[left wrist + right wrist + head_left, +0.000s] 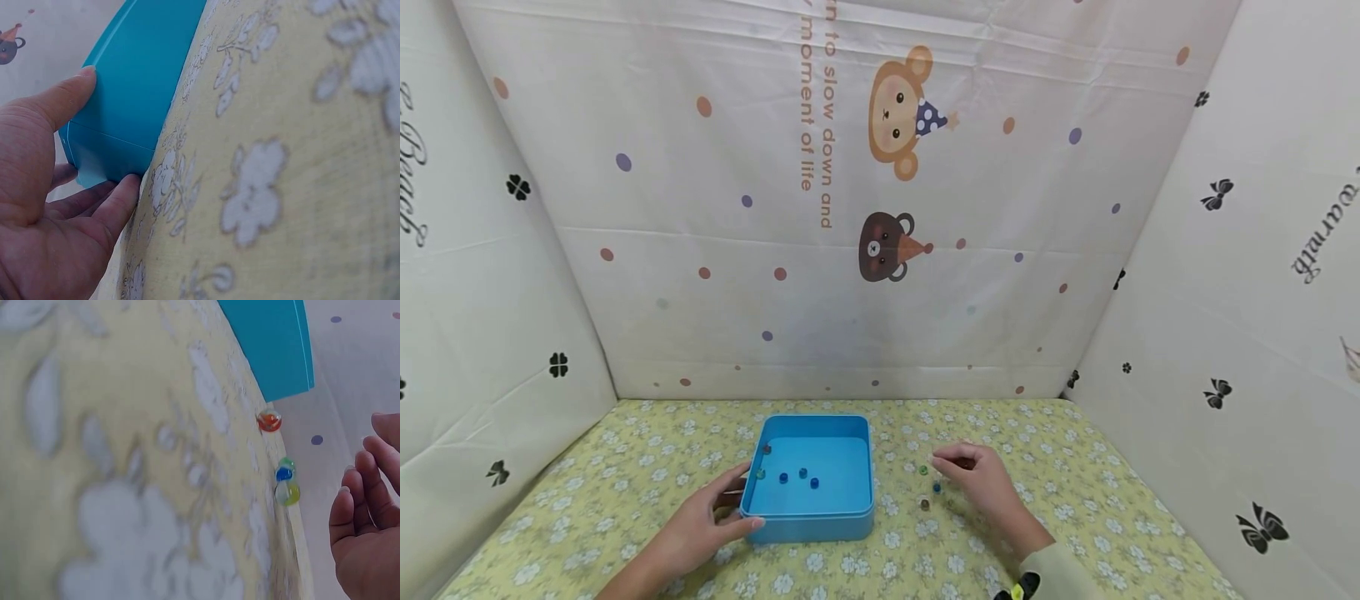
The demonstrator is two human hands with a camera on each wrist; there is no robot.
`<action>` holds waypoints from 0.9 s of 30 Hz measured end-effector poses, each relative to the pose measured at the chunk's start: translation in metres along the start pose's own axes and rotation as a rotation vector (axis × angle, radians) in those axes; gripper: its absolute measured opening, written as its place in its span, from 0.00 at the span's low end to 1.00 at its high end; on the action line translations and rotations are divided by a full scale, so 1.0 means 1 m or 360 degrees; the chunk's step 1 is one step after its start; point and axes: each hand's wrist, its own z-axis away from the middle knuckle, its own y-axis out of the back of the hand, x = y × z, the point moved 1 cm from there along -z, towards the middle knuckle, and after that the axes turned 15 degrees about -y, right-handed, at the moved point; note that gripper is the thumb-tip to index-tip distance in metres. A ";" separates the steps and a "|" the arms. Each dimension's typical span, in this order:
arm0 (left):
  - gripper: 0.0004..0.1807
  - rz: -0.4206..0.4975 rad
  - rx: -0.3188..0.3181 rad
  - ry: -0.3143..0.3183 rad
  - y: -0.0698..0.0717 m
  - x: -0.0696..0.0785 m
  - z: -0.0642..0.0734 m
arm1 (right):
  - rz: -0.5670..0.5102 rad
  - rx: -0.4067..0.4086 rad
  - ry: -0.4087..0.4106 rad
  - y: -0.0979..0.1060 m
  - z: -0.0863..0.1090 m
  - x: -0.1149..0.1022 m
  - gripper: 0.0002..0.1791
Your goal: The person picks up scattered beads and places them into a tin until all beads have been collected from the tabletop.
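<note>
A blue square box (808, 528) without a lid stands on the table, with several glass marbles (814, 483) scattered on its floor. My left hand (703, 521) grips its near left corner, thumb on the front wall and fingers along the left side. In the left wrist view the thumb and fingertips touch the box wall (134, 81). To the right of the box lie loose marbles: an orange-red one (269, 420), a blue one (285, 472), a yellow-green one (287, 493) and a green one (923, 470). My right hand (981, 479) hovers beside them, fingers loosely bent, nothing visible in it.
A yellow flowered cloth (1000, 425) covers the table. Behind it rises a pale cloth wall (820, 317) printed with dots and cartoon animal heads. More pale cloth (1195, 333) hangs on both sides.
</note>
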 end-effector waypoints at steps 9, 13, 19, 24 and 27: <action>0.49 -0.0012 0.0018 0.0009 -0.001 0.001 -0.001 | 0.0034 -0.0096 -0.0028 0.011 0.005 0.006 0.20; 0.49 -0.0018 0.0025 0.0010 -0.001 0.001 -0.001 | 0.0099 -0.0094 -0.0061 0.014 0.007 0.008 0.19; 0.49 -0.0001 0.0007 -0.0007 0.000 0.001 -0.001 | 0.0143 -0.0116 -0.0110 0.018 0.010 0.010 0.18; 0.49 -0.0014 0.0020 0.0000 -0.001 0.001 -0.001 | 0.0200 -0.0172 -0.0092 0.022 0.011 0.013 0.17; 0.49 -0.0010 0.0022 0.0007 -0.001 0.001 -0.001 | 0.0228 -0.0208 -0.0078 0.024 0.011 0.015 0.17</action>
